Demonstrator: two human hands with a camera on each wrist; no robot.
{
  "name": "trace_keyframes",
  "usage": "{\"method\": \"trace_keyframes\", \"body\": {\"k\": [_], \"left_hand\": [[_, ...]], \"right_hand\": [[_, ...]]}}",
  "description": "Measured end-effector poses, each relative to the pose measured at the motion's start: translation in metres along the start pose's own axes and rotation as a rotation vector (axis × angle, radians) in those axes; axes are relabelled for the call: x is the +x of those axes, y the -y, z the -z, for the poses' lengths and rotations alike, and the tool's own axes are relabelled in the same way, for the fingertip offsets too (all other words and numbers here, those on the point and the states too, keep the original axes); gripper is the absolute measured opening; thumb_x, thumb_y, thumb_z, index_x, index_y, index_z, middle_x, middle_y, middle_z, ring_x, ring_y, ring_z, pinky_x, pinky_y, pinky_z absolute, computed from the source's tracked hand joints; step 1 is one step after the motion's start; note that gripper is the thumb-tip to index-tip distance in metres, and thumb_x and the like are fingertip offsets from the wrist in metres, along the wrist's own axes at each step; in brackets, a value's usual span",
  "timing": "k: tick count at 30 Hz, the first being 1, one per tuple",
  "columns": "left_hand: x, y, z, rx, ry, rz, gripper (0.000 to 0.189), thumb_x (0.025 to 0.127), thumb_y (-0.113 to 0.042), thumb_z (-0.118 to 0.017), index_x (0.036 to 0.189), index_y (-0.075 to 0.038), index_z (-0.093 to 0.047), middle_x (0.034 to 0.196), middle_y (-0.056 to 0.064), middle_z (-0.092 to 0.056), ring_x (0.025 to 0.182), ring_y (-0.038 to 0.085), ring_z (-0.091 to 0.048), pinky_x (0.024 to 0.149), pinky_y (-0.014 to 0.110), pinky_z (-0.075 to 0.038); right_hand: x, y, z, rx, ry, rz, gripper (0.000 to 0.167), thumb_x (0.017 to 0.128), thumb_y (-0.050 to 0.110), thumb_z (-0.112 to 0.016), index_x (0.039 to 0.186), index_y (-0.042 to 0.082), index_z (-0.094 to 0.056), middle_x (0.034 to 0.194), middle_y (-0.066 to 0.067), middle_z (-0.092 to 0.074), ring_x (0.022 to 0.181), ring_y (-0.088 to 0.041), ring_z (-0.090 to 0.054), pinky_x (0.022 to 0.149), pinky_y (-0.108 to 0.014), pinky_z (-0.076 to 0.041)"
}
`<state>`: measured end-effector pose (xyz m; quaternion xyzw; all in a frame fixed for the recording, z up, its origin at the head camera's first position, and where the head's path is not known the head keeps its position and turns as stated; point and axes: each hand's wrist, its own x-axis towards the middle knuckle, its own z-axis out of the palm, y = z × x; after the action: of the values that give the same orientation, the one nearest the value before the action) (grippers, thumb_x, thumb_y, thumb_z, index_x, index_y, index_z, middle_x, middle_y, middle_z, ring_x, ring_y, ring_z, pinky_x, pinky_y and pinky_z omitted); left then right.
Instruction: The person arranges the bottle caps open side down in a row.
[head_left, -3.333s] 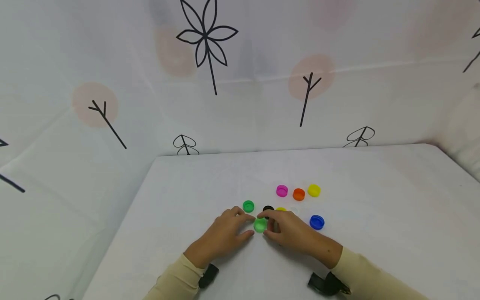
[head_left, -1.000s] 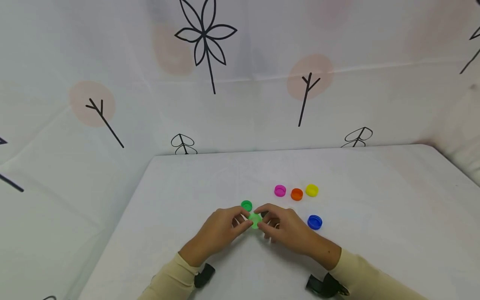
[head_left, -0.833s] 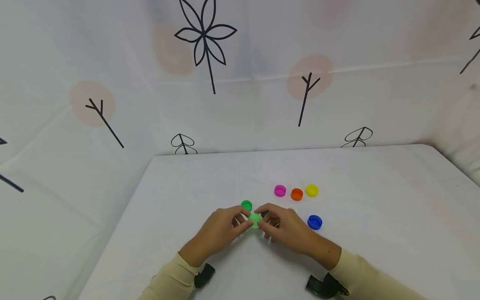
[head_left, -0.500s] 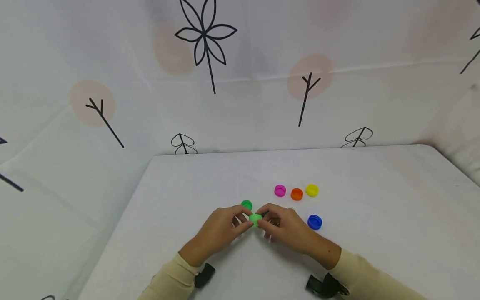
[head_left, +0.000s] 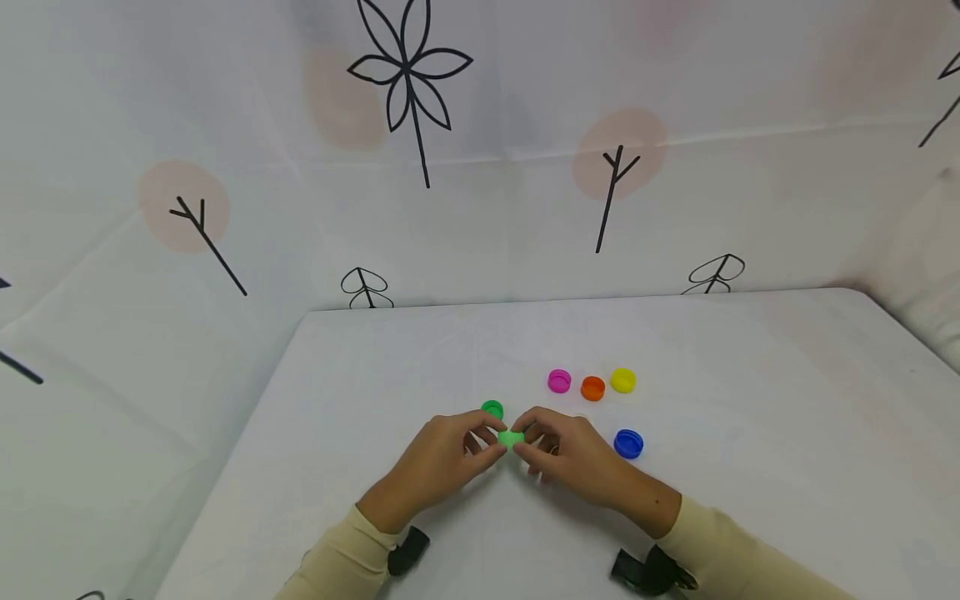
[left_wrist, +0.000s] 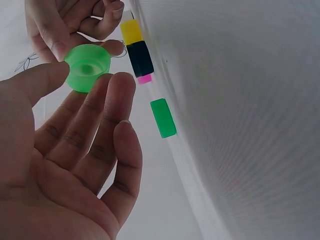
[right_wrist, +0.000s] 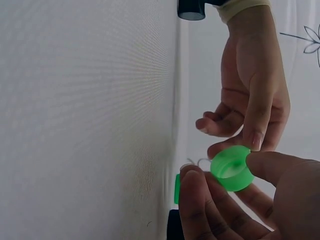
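Between my two hands, a light green bottle cap [head_left: 512, 439] is raised off the white table. My left hand [head_left: 435, 462] pinches one side of it with thumb and fingertips, and my right hand [head_left: 577, 462] pinches the other. The left wrist view shows the hollow inside of this cap [left_wrist: 80, 82] tipped toward the camera. Just beyond the fingers lies a darker green cap [head_left: 492, 407] on the table. A black cap [left_wrist: 140, 59] and a yellow cap [left_wrist: 132, 32] stand near the right hand, which mostly hides them in the head view.
Farther back on the table [head_left: 750, 417] lie a pink cap [head_left: 559, 381], an orange cap [head_left: 592, 388] and another yellow cap [head_left: 623, 381]. A blue cap [head_left: 628, 443] lies right of my right hand. A patterned white cloth [head_left: 510, 208] hangs behind.
The light green cap lay on the table between my hands; both hands have closed in and lifted it. Over the last second it has tilted, its round face turning from the head view.
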<state>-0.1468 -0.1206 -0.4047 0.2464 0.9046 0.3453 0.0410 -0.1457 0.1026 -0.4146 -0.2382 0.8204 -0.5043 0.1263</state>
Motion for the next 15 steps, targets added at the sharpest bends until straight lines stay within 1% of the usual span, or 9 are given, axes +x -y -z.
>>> {"method": "trace_keyframes", "body": {"k": [7, 12, 15], "left_hand": [[0.0005, -0.0014, 0.0019, -0.014, 0.012, 0.022, 0.025, 0.095, -0.029, -0.070, 0.116, -0.017, -0.071, 0.093, -0.005, -0.076, 0.076, -0.002, -0.065, 0.069, 0.018, -0.053], [0.0009, -0.0012, 0.0027, -0.016, 0.028, 0.031, 0.029, 0.095, -0.030, -0.069, 0.120, -0.015, -0.070, 0.094, -0.005, -0.077, 0.077, -0.002, -0.066, 0.070, 0.018, -0.053], [0.0009, -0.0007, 0.0028, -0.012, 0.041, 0.038, 0.030, 0.095, -0.031, -0.070, 0.121, -0.016, -0.069, 0.094, -0.005, -0.077, 0.077, -0.002, -0.065, 0.070, 0.018, -0.053]], "right_hand": [[0.0006, -0.0010, -0.0010, -0.029, -0.009, 0.038, 0.024, 0.096, 0.023, -0.068, 0.115, 0.010, -0.062, 0.097, -0.008, -0.074, 0.068, -0.013, -0.068, 0.060, -0.025, -0.057], [0.0012, -0.0012, -0.0019, -0.058, -0.018, 0.063, 0.022, 0.095, 0.020, -0.069, 0.114, 0.011, -0.062, 0.096, -0.004, -0.072, 0.068, -0.011, -0.067, 0.058, -0.025, -0.057], [0.0017, -0.0011, -0.0021, -0.066, -0.020, 0.063, 0.022, 0.094, 0.019, -0.070, 0.114, 0.013, -0.062, 0.099, -0.002, -0.071, 0.069, -0.010, -0.067, 0.059, -0.026, -0.057]]}}
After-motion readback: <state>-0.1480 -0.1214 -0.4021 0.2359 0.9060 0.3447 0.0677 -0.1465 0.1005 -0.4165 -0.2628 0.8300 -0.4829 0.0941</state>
